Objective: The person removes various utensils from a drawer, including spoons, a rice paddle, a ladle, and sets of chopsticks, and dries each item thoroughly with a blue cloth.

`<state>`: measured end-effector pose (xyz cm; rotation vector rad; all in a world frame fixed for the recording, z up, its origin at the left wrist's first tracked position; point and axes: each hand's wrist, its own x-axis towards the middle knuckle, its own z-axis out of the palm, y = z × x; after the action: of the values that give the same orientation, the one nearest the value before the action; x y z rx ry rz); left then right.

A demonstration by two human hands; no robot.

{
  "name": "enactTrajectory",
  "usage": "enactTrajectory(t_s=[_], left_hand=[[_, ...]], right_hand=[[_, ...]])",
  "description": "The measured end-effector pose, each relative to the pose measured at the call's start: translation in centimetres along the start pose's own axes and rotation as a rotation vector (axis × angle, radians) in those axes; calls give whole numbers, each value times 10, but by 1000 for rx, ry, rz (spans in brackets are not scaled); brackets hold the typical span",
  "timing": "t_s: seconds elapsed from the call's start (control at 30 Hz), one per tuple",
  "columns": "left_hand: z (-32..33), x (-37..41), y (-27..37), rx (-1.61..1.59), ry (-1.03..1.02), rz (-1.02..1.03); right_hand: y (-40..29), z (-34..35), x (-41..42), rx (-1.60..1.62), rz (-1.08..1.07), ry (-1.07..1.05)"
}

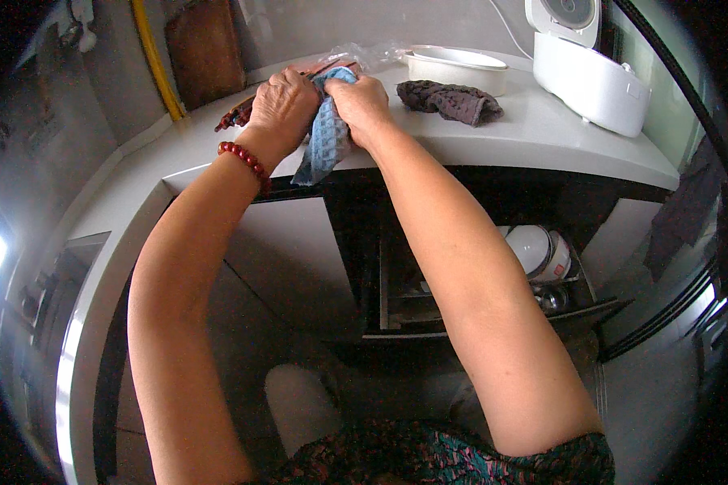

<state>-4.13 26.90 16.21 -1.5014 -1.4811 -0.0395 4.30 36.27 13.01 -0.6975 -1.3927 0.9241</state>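
Observation:
Between my two hands is a blue waffle-weave cloth (324,140), its lower end hanging over the front edge of the white countertop (388,148). My left hand (286,106), with a red bead bracelet at the wrist, is curled at the cloth's left side. On the other side, my right hand (364,109) grips the cloth with the thumb on top. Behind the hands lies a clear plastic bag (370,56) beside some reddish-brown material partly hidden by my fingers. A dark beaded or knotted item (233,116) pokes out left of my left hand.
A crumpled dark cloth (449,102) lies right of my hands, before a white oval basin (461,73). The white rice cooker (588,79) stands with its lid up. Below, a pulled-out drawer (412,315) holds white bowls (531,248). A yellow pipe (158,66) runs up the wall.

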Motion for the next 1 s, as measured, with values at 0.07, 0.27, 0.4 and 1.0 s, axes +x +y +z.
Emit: enactTrajectory(t_s=[0.07,0.27,0.4,1.0], left_hand=[[-4,3,-2,-34,15,2],[-1,3,-12,-128,99,-114],[-7,3,-24,-295,110,-206],[-51,-97,74,-1930,-242,-592]], right_hand=[[3,-1,1,77,9,29],[-14,-8,-11,185,91,184],[-26,-10,-20,174,131,278],[-47,-53,-96,945,367,-39]])
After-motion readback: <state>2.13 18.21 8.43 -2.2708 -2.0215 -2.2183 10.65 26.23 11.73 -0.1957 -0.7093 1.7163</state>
